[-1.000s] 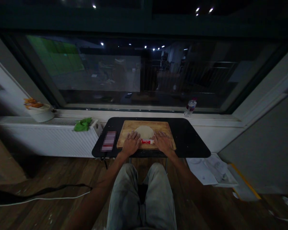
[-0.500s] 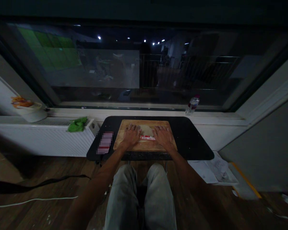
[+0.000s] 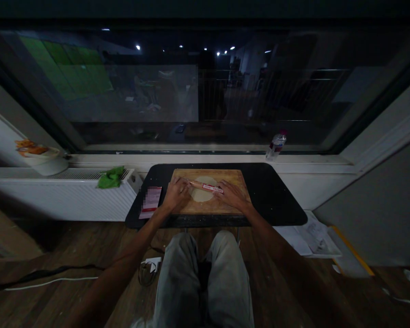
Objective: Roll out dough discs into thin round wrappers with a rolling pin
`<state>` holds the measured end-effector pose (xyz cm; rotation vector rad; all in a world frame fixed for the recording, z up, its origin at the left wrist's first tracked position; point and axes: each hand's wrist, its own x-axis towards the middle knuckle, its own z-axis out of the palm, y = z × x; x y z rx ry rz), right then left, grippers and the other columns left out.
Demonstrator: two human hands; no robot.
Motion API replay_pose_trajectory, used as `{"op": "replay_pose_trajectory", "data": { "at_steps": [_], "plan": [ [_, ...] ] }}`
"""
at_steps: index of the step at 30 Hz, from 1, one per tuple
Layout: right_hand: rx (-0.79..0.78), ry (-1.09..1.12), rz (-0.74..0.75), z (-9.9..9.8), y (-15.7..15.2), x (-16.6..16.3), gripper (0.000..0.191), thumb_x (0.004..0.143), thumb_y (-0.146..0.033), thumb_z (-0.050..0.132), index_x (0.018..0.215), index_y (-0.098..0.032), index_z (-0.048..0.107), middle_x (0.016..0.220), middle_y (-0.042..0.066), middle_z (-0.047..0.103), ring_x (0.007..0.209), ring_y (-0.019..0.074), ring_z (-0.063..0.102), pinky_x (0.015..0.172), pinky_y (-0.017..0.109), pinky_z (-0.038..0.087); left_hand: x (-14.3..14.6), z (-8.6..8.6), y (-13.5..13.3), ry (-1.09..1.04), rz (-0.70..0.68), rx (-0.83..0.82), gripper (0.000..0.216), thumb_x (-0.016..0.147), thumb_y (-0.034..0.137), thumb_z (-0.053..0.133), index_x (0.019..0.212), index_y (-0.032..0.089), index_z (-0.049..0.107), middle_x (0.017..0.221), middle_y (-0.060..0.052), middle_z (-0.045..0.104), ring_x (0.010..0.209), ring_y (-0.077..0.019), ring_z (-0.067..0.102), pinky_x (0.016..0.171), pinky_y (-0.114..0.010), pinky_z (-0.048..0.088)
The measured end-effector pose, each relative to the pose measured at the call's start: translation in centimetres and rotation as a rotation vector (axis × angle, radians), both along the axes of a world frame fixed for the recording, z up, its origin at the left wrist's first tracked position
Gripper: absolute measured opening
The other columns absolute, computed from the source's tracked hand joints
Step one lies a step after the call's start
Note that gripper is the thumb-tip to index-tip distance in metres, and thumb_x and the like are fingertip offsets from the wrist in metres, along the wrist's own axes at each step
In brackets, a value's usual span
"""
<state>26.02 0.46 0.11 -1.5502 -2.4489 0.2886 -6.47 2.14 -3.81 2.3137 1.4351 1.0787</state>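
A flat round of pale dough [image 3: 201, 195] lies on a wooden board [image 3: 210, 208] on a small black table [image 3: 271, 200]. A rolling pin with a red label [image 3: 207, 186] rests across the far part of the dough, slightly slanted. My left hand [image 3: 176, 195] has its fingers stretched out, fingertips on the pin's left end. My right hand [image 3: 231, 195] lies flat in the same way with its fingertips on the right end. Both hands sit on the board on the near side of the pin.
A blurred pink packet [image 3: 151, 200] lies on the table's left edge. On the radiator [image 3: 54, 196] to the left are a green cloth [image 3: 110, 178] and a white bowl [image 3: 43, 161]. A water bottle [image 3: 275, 145] stands on the sill. Papers [image 3: 310, 239] and cables [image 3: 48, 280] are on the floor.
The pin has rolled away from me, from under my palms out to my fingertips, uncovering more of the dough. The camera has shifted slightly.
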Motion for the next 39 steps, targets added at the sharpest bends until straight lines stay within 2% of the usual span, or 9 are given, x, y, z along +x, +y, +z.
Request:
{"op": "replay_pose_trajectory", "data": {
  "at_steps": [3,7,10,19,24,28,32,39],
  "plan": [
    [-0.03,0.06,-0.092,0.5,0.9,-1.2,0.041,0.122,-0.047,0.056,0.155,-0.023,0.064,0.143,0.015,0.08,0.128,0.0303,0.078,0.104,0.035,0.056,-0.5,0.1,-1.0,0.063,-0.119,-0.055,0.011,0.105,0.03,0.074,0.111,0.024,0.081,0.122,-0.008,0.08,0.122,-0.029,0.073,0.116,-0.05,0.058],
    [-0.04,0.112,-0.122,0.7,1.9,-3.2,0.039,0.122,-0.049,0.056,0.15,-0.023,0.062,0.139,0.014,0.083,0.125,0.0303,0.08,0.096,0.031,0.055,0.3,0.9,-1.3,0.169,-0.229,-0.104,0.032,0.1,0.031,0.085,0.131,0.024,0.081,0.142,-0.011,0.079,0.136,-0.0309,0.07,0.122,-0.051,0.056],
    [-0.063,0.107,-0.124,0.6,2.2,-4.0,0.038,0.122,-0.051,0.058,0.147,-0.024,0.063,0.138,0.013,0.084,0.124,0.0306,0.08,0.094,0.03,0.056,1.0,1.3,-1.2,0.238,-0.278,-0.106,0.033,0.101,0.033,0.085,0.132,0.024,0.083,0.148,-0.011,0.078,0.143,-0.0314,0.067,0.127,-0.051,0.053],
    [-0.089,0.134,-0.109,0.6,2.2,-3.7,0.033,0.122,-0.048,0.059,0.145,-0.025,0.064,0.139,0.011,0.084,0.127,0.0296,0.08,0.095,0.029,0.055,1.7,1.6,-1.2,0.327,-0.301,-0.078,0.028,0.102,0.032,0.084,0.127,0.021,0.086,0.143,-0.013,0.083,0.138,-0.0308,0.074,0.122,-0.047,0.058],
    [-0.08,0.096,-0.119,0.5,2.2,-3.9,0.037,0.122,-0.051,0.058,0.147,-0.024,0.064,0.138,0.012,0.085,0.126,0.0309,0.081,0.094,0.029,0.055,1.9,2.0,-1.6,0.415,-0.295,-0.038,0.024,0.106,0.036,0.079,0.125,0.022,0.086,0.138,-0.012,0.085,0.133,-0.031,0.076,0.121,-0.046,0.058],
    [-0.074,0.056,-0.128,0.6,2.1,-4.1,0.04,0.121,-0.053,0.058,0.15,-0.025,0.064,0.136,0.012,0.085,0.125,0.0305,0.081,0.094,0.029,0.056,2.2,1.6,-1.9,0.428,-0.258,-0.015,0.022,0.109,0.036,0.076,0.123,0.023,0.086,0.135,-0.012,0.085,0.126,-0.03,0.079,0.117,-0.046,0.06],
    [-0.072,0.058,-0.113,0.6,1.9,-4.1,0.04,0.122,-0.054,0.055,0.151,-0.028,0.063,0.136,0.009,0.085,0.124,0.0297,0.081,0.094,0.03,0.056,2.6,0.8,-2.0,0.4,-0.282,0.008,0.02,0.111,0.03,0.072,0.125,0.023,0.084,0.136,-0.013,0.084,0.128,-0.03,0.077,0.118,-0.049,0.059],
    [-0.068,0.047,-0.12,0.6,1.8,-4.2,0.039,0.122,-0.052,0.056,0.15,-0.026,0.063,0.137,0.01,0.085,0.122,0.0295,0.081,0.094,0.031,0.056,2.9,0.5,-2.3,0.424,-0.379,0.004,0.02,0.106,0.012,0.069,0.105,0.024,0.085,0.12,-0.01,0.081,0.119,-0.027,0.073,0.113,-0.045,0.06]
  ]
}}
